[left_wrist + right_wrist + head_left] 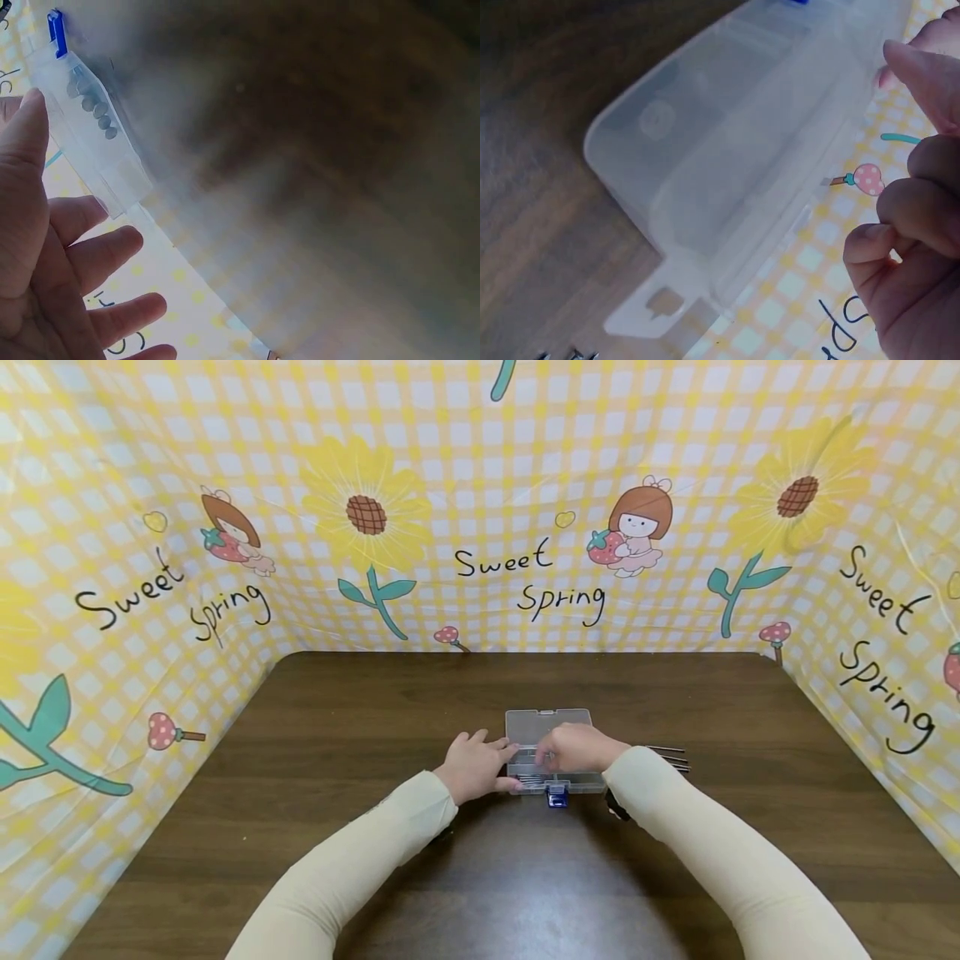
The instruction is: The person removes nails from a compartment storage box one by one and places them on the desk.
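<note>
A clear plastic case [567, 727] lies on the table with its lid tipped back and a blue latch [557, 797] at the front. Several nail-like metal pieces [528, 779] lie in its front left part; their round heads [100, 109] show through the plastic in the left wrist view. My left hand [472, 767] rests at the case's left end, thumb at the front corner, forefinger by the hinge, other fingers spread. Over the case's middle is my right hand [581, 747], its fingers curled and pointing down; I cannot tell whether its hidden fingertips pinch anything.
Several thin metal rods [671, 758] lie on the brown table [390, 702] right of the case, partly behind the right wrist. A yellow checked cloth [480, 510] hangs around the table's back and sides. A small black object [617, 806] shows under the right wrist.
</note>
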Action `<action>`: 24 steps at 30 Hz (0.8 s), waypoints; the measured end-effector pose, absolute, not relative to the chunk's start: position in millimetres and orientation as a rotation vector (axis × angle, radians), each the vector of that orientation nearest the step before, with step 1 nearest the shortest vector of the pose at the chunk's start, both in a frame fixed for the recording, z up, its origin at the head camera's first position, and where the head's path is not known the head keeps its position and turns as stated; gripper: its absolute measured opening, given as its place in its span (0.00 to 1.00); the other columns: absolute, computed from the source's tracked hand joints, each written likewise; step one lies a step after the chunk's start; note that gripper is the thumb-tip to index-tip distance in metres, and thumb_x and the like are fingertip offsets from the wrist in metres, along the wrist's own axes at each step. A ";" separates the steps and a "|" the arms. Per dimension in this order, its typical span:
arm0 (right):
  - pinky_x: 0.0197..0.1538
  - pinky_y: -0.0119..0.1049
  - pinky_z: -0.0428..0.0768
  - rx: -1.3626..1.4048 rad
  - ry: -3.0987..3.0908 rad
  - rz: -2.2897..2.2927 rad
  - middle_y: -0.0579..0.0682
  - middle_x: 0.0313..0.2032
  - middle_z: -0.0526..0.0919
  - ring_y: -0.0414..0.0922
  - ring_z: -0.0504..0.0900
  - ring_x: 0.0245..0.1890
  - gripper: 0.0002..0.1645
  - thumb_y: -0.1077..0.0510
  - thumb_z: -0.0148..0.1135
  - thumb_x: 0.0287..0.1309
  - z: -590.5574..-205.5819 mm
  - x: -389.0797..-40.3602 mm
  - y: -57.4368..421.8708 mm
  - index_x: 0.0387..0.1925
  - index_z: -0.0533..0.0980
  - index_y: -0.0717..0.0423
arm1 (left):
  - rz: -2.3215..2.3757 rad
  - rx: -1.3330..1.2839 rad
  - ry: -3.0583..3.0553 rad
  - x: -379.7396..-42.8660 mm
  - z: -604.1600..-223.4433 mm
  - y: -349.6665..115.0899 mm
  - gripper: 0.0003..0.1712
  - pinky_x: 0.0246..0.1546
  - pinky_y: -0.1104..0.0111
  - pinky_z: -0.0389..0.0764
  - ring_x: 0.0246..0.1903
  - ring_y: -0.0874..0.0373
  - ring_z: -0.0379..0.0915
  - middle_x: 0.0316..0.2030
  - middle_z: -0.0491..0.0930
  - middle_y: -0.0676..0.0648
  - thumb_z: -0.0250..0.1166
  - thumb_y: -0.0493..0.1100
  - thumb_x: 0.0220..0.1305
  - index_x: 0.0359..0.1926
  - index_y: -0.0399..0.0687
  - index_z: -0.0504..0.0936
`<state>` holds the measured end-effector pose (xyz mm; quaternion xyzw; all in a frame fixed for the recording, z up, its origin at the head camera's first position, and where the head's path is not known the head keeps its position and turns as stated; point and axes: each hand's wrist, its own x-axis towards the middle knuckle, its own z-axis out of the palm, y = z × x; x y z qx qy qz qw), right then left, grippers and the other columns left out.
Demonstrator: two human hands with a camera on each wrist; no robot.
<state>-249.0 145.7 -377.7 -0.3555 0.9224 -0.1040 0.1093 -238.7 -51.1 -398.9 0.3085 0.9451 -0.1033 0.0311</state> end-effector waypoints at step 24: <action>0.38 0.41 0.81 -1.167 2.749 0.019 0.43 0.32 0.87 0.43 0.84 0.33 0.03 0.60 0.70 0.51 -386.4 -244.6 129.0 0.29 0.87 0.48 | -0.131 1.007 2.856 -247.8 -397.9 -58.4 0.43 0.58 0.51 0.64 0.65 0.40 0.59 0.66 0.67 0.52 0.59 0.71 0.56 0.68 0.57 0.69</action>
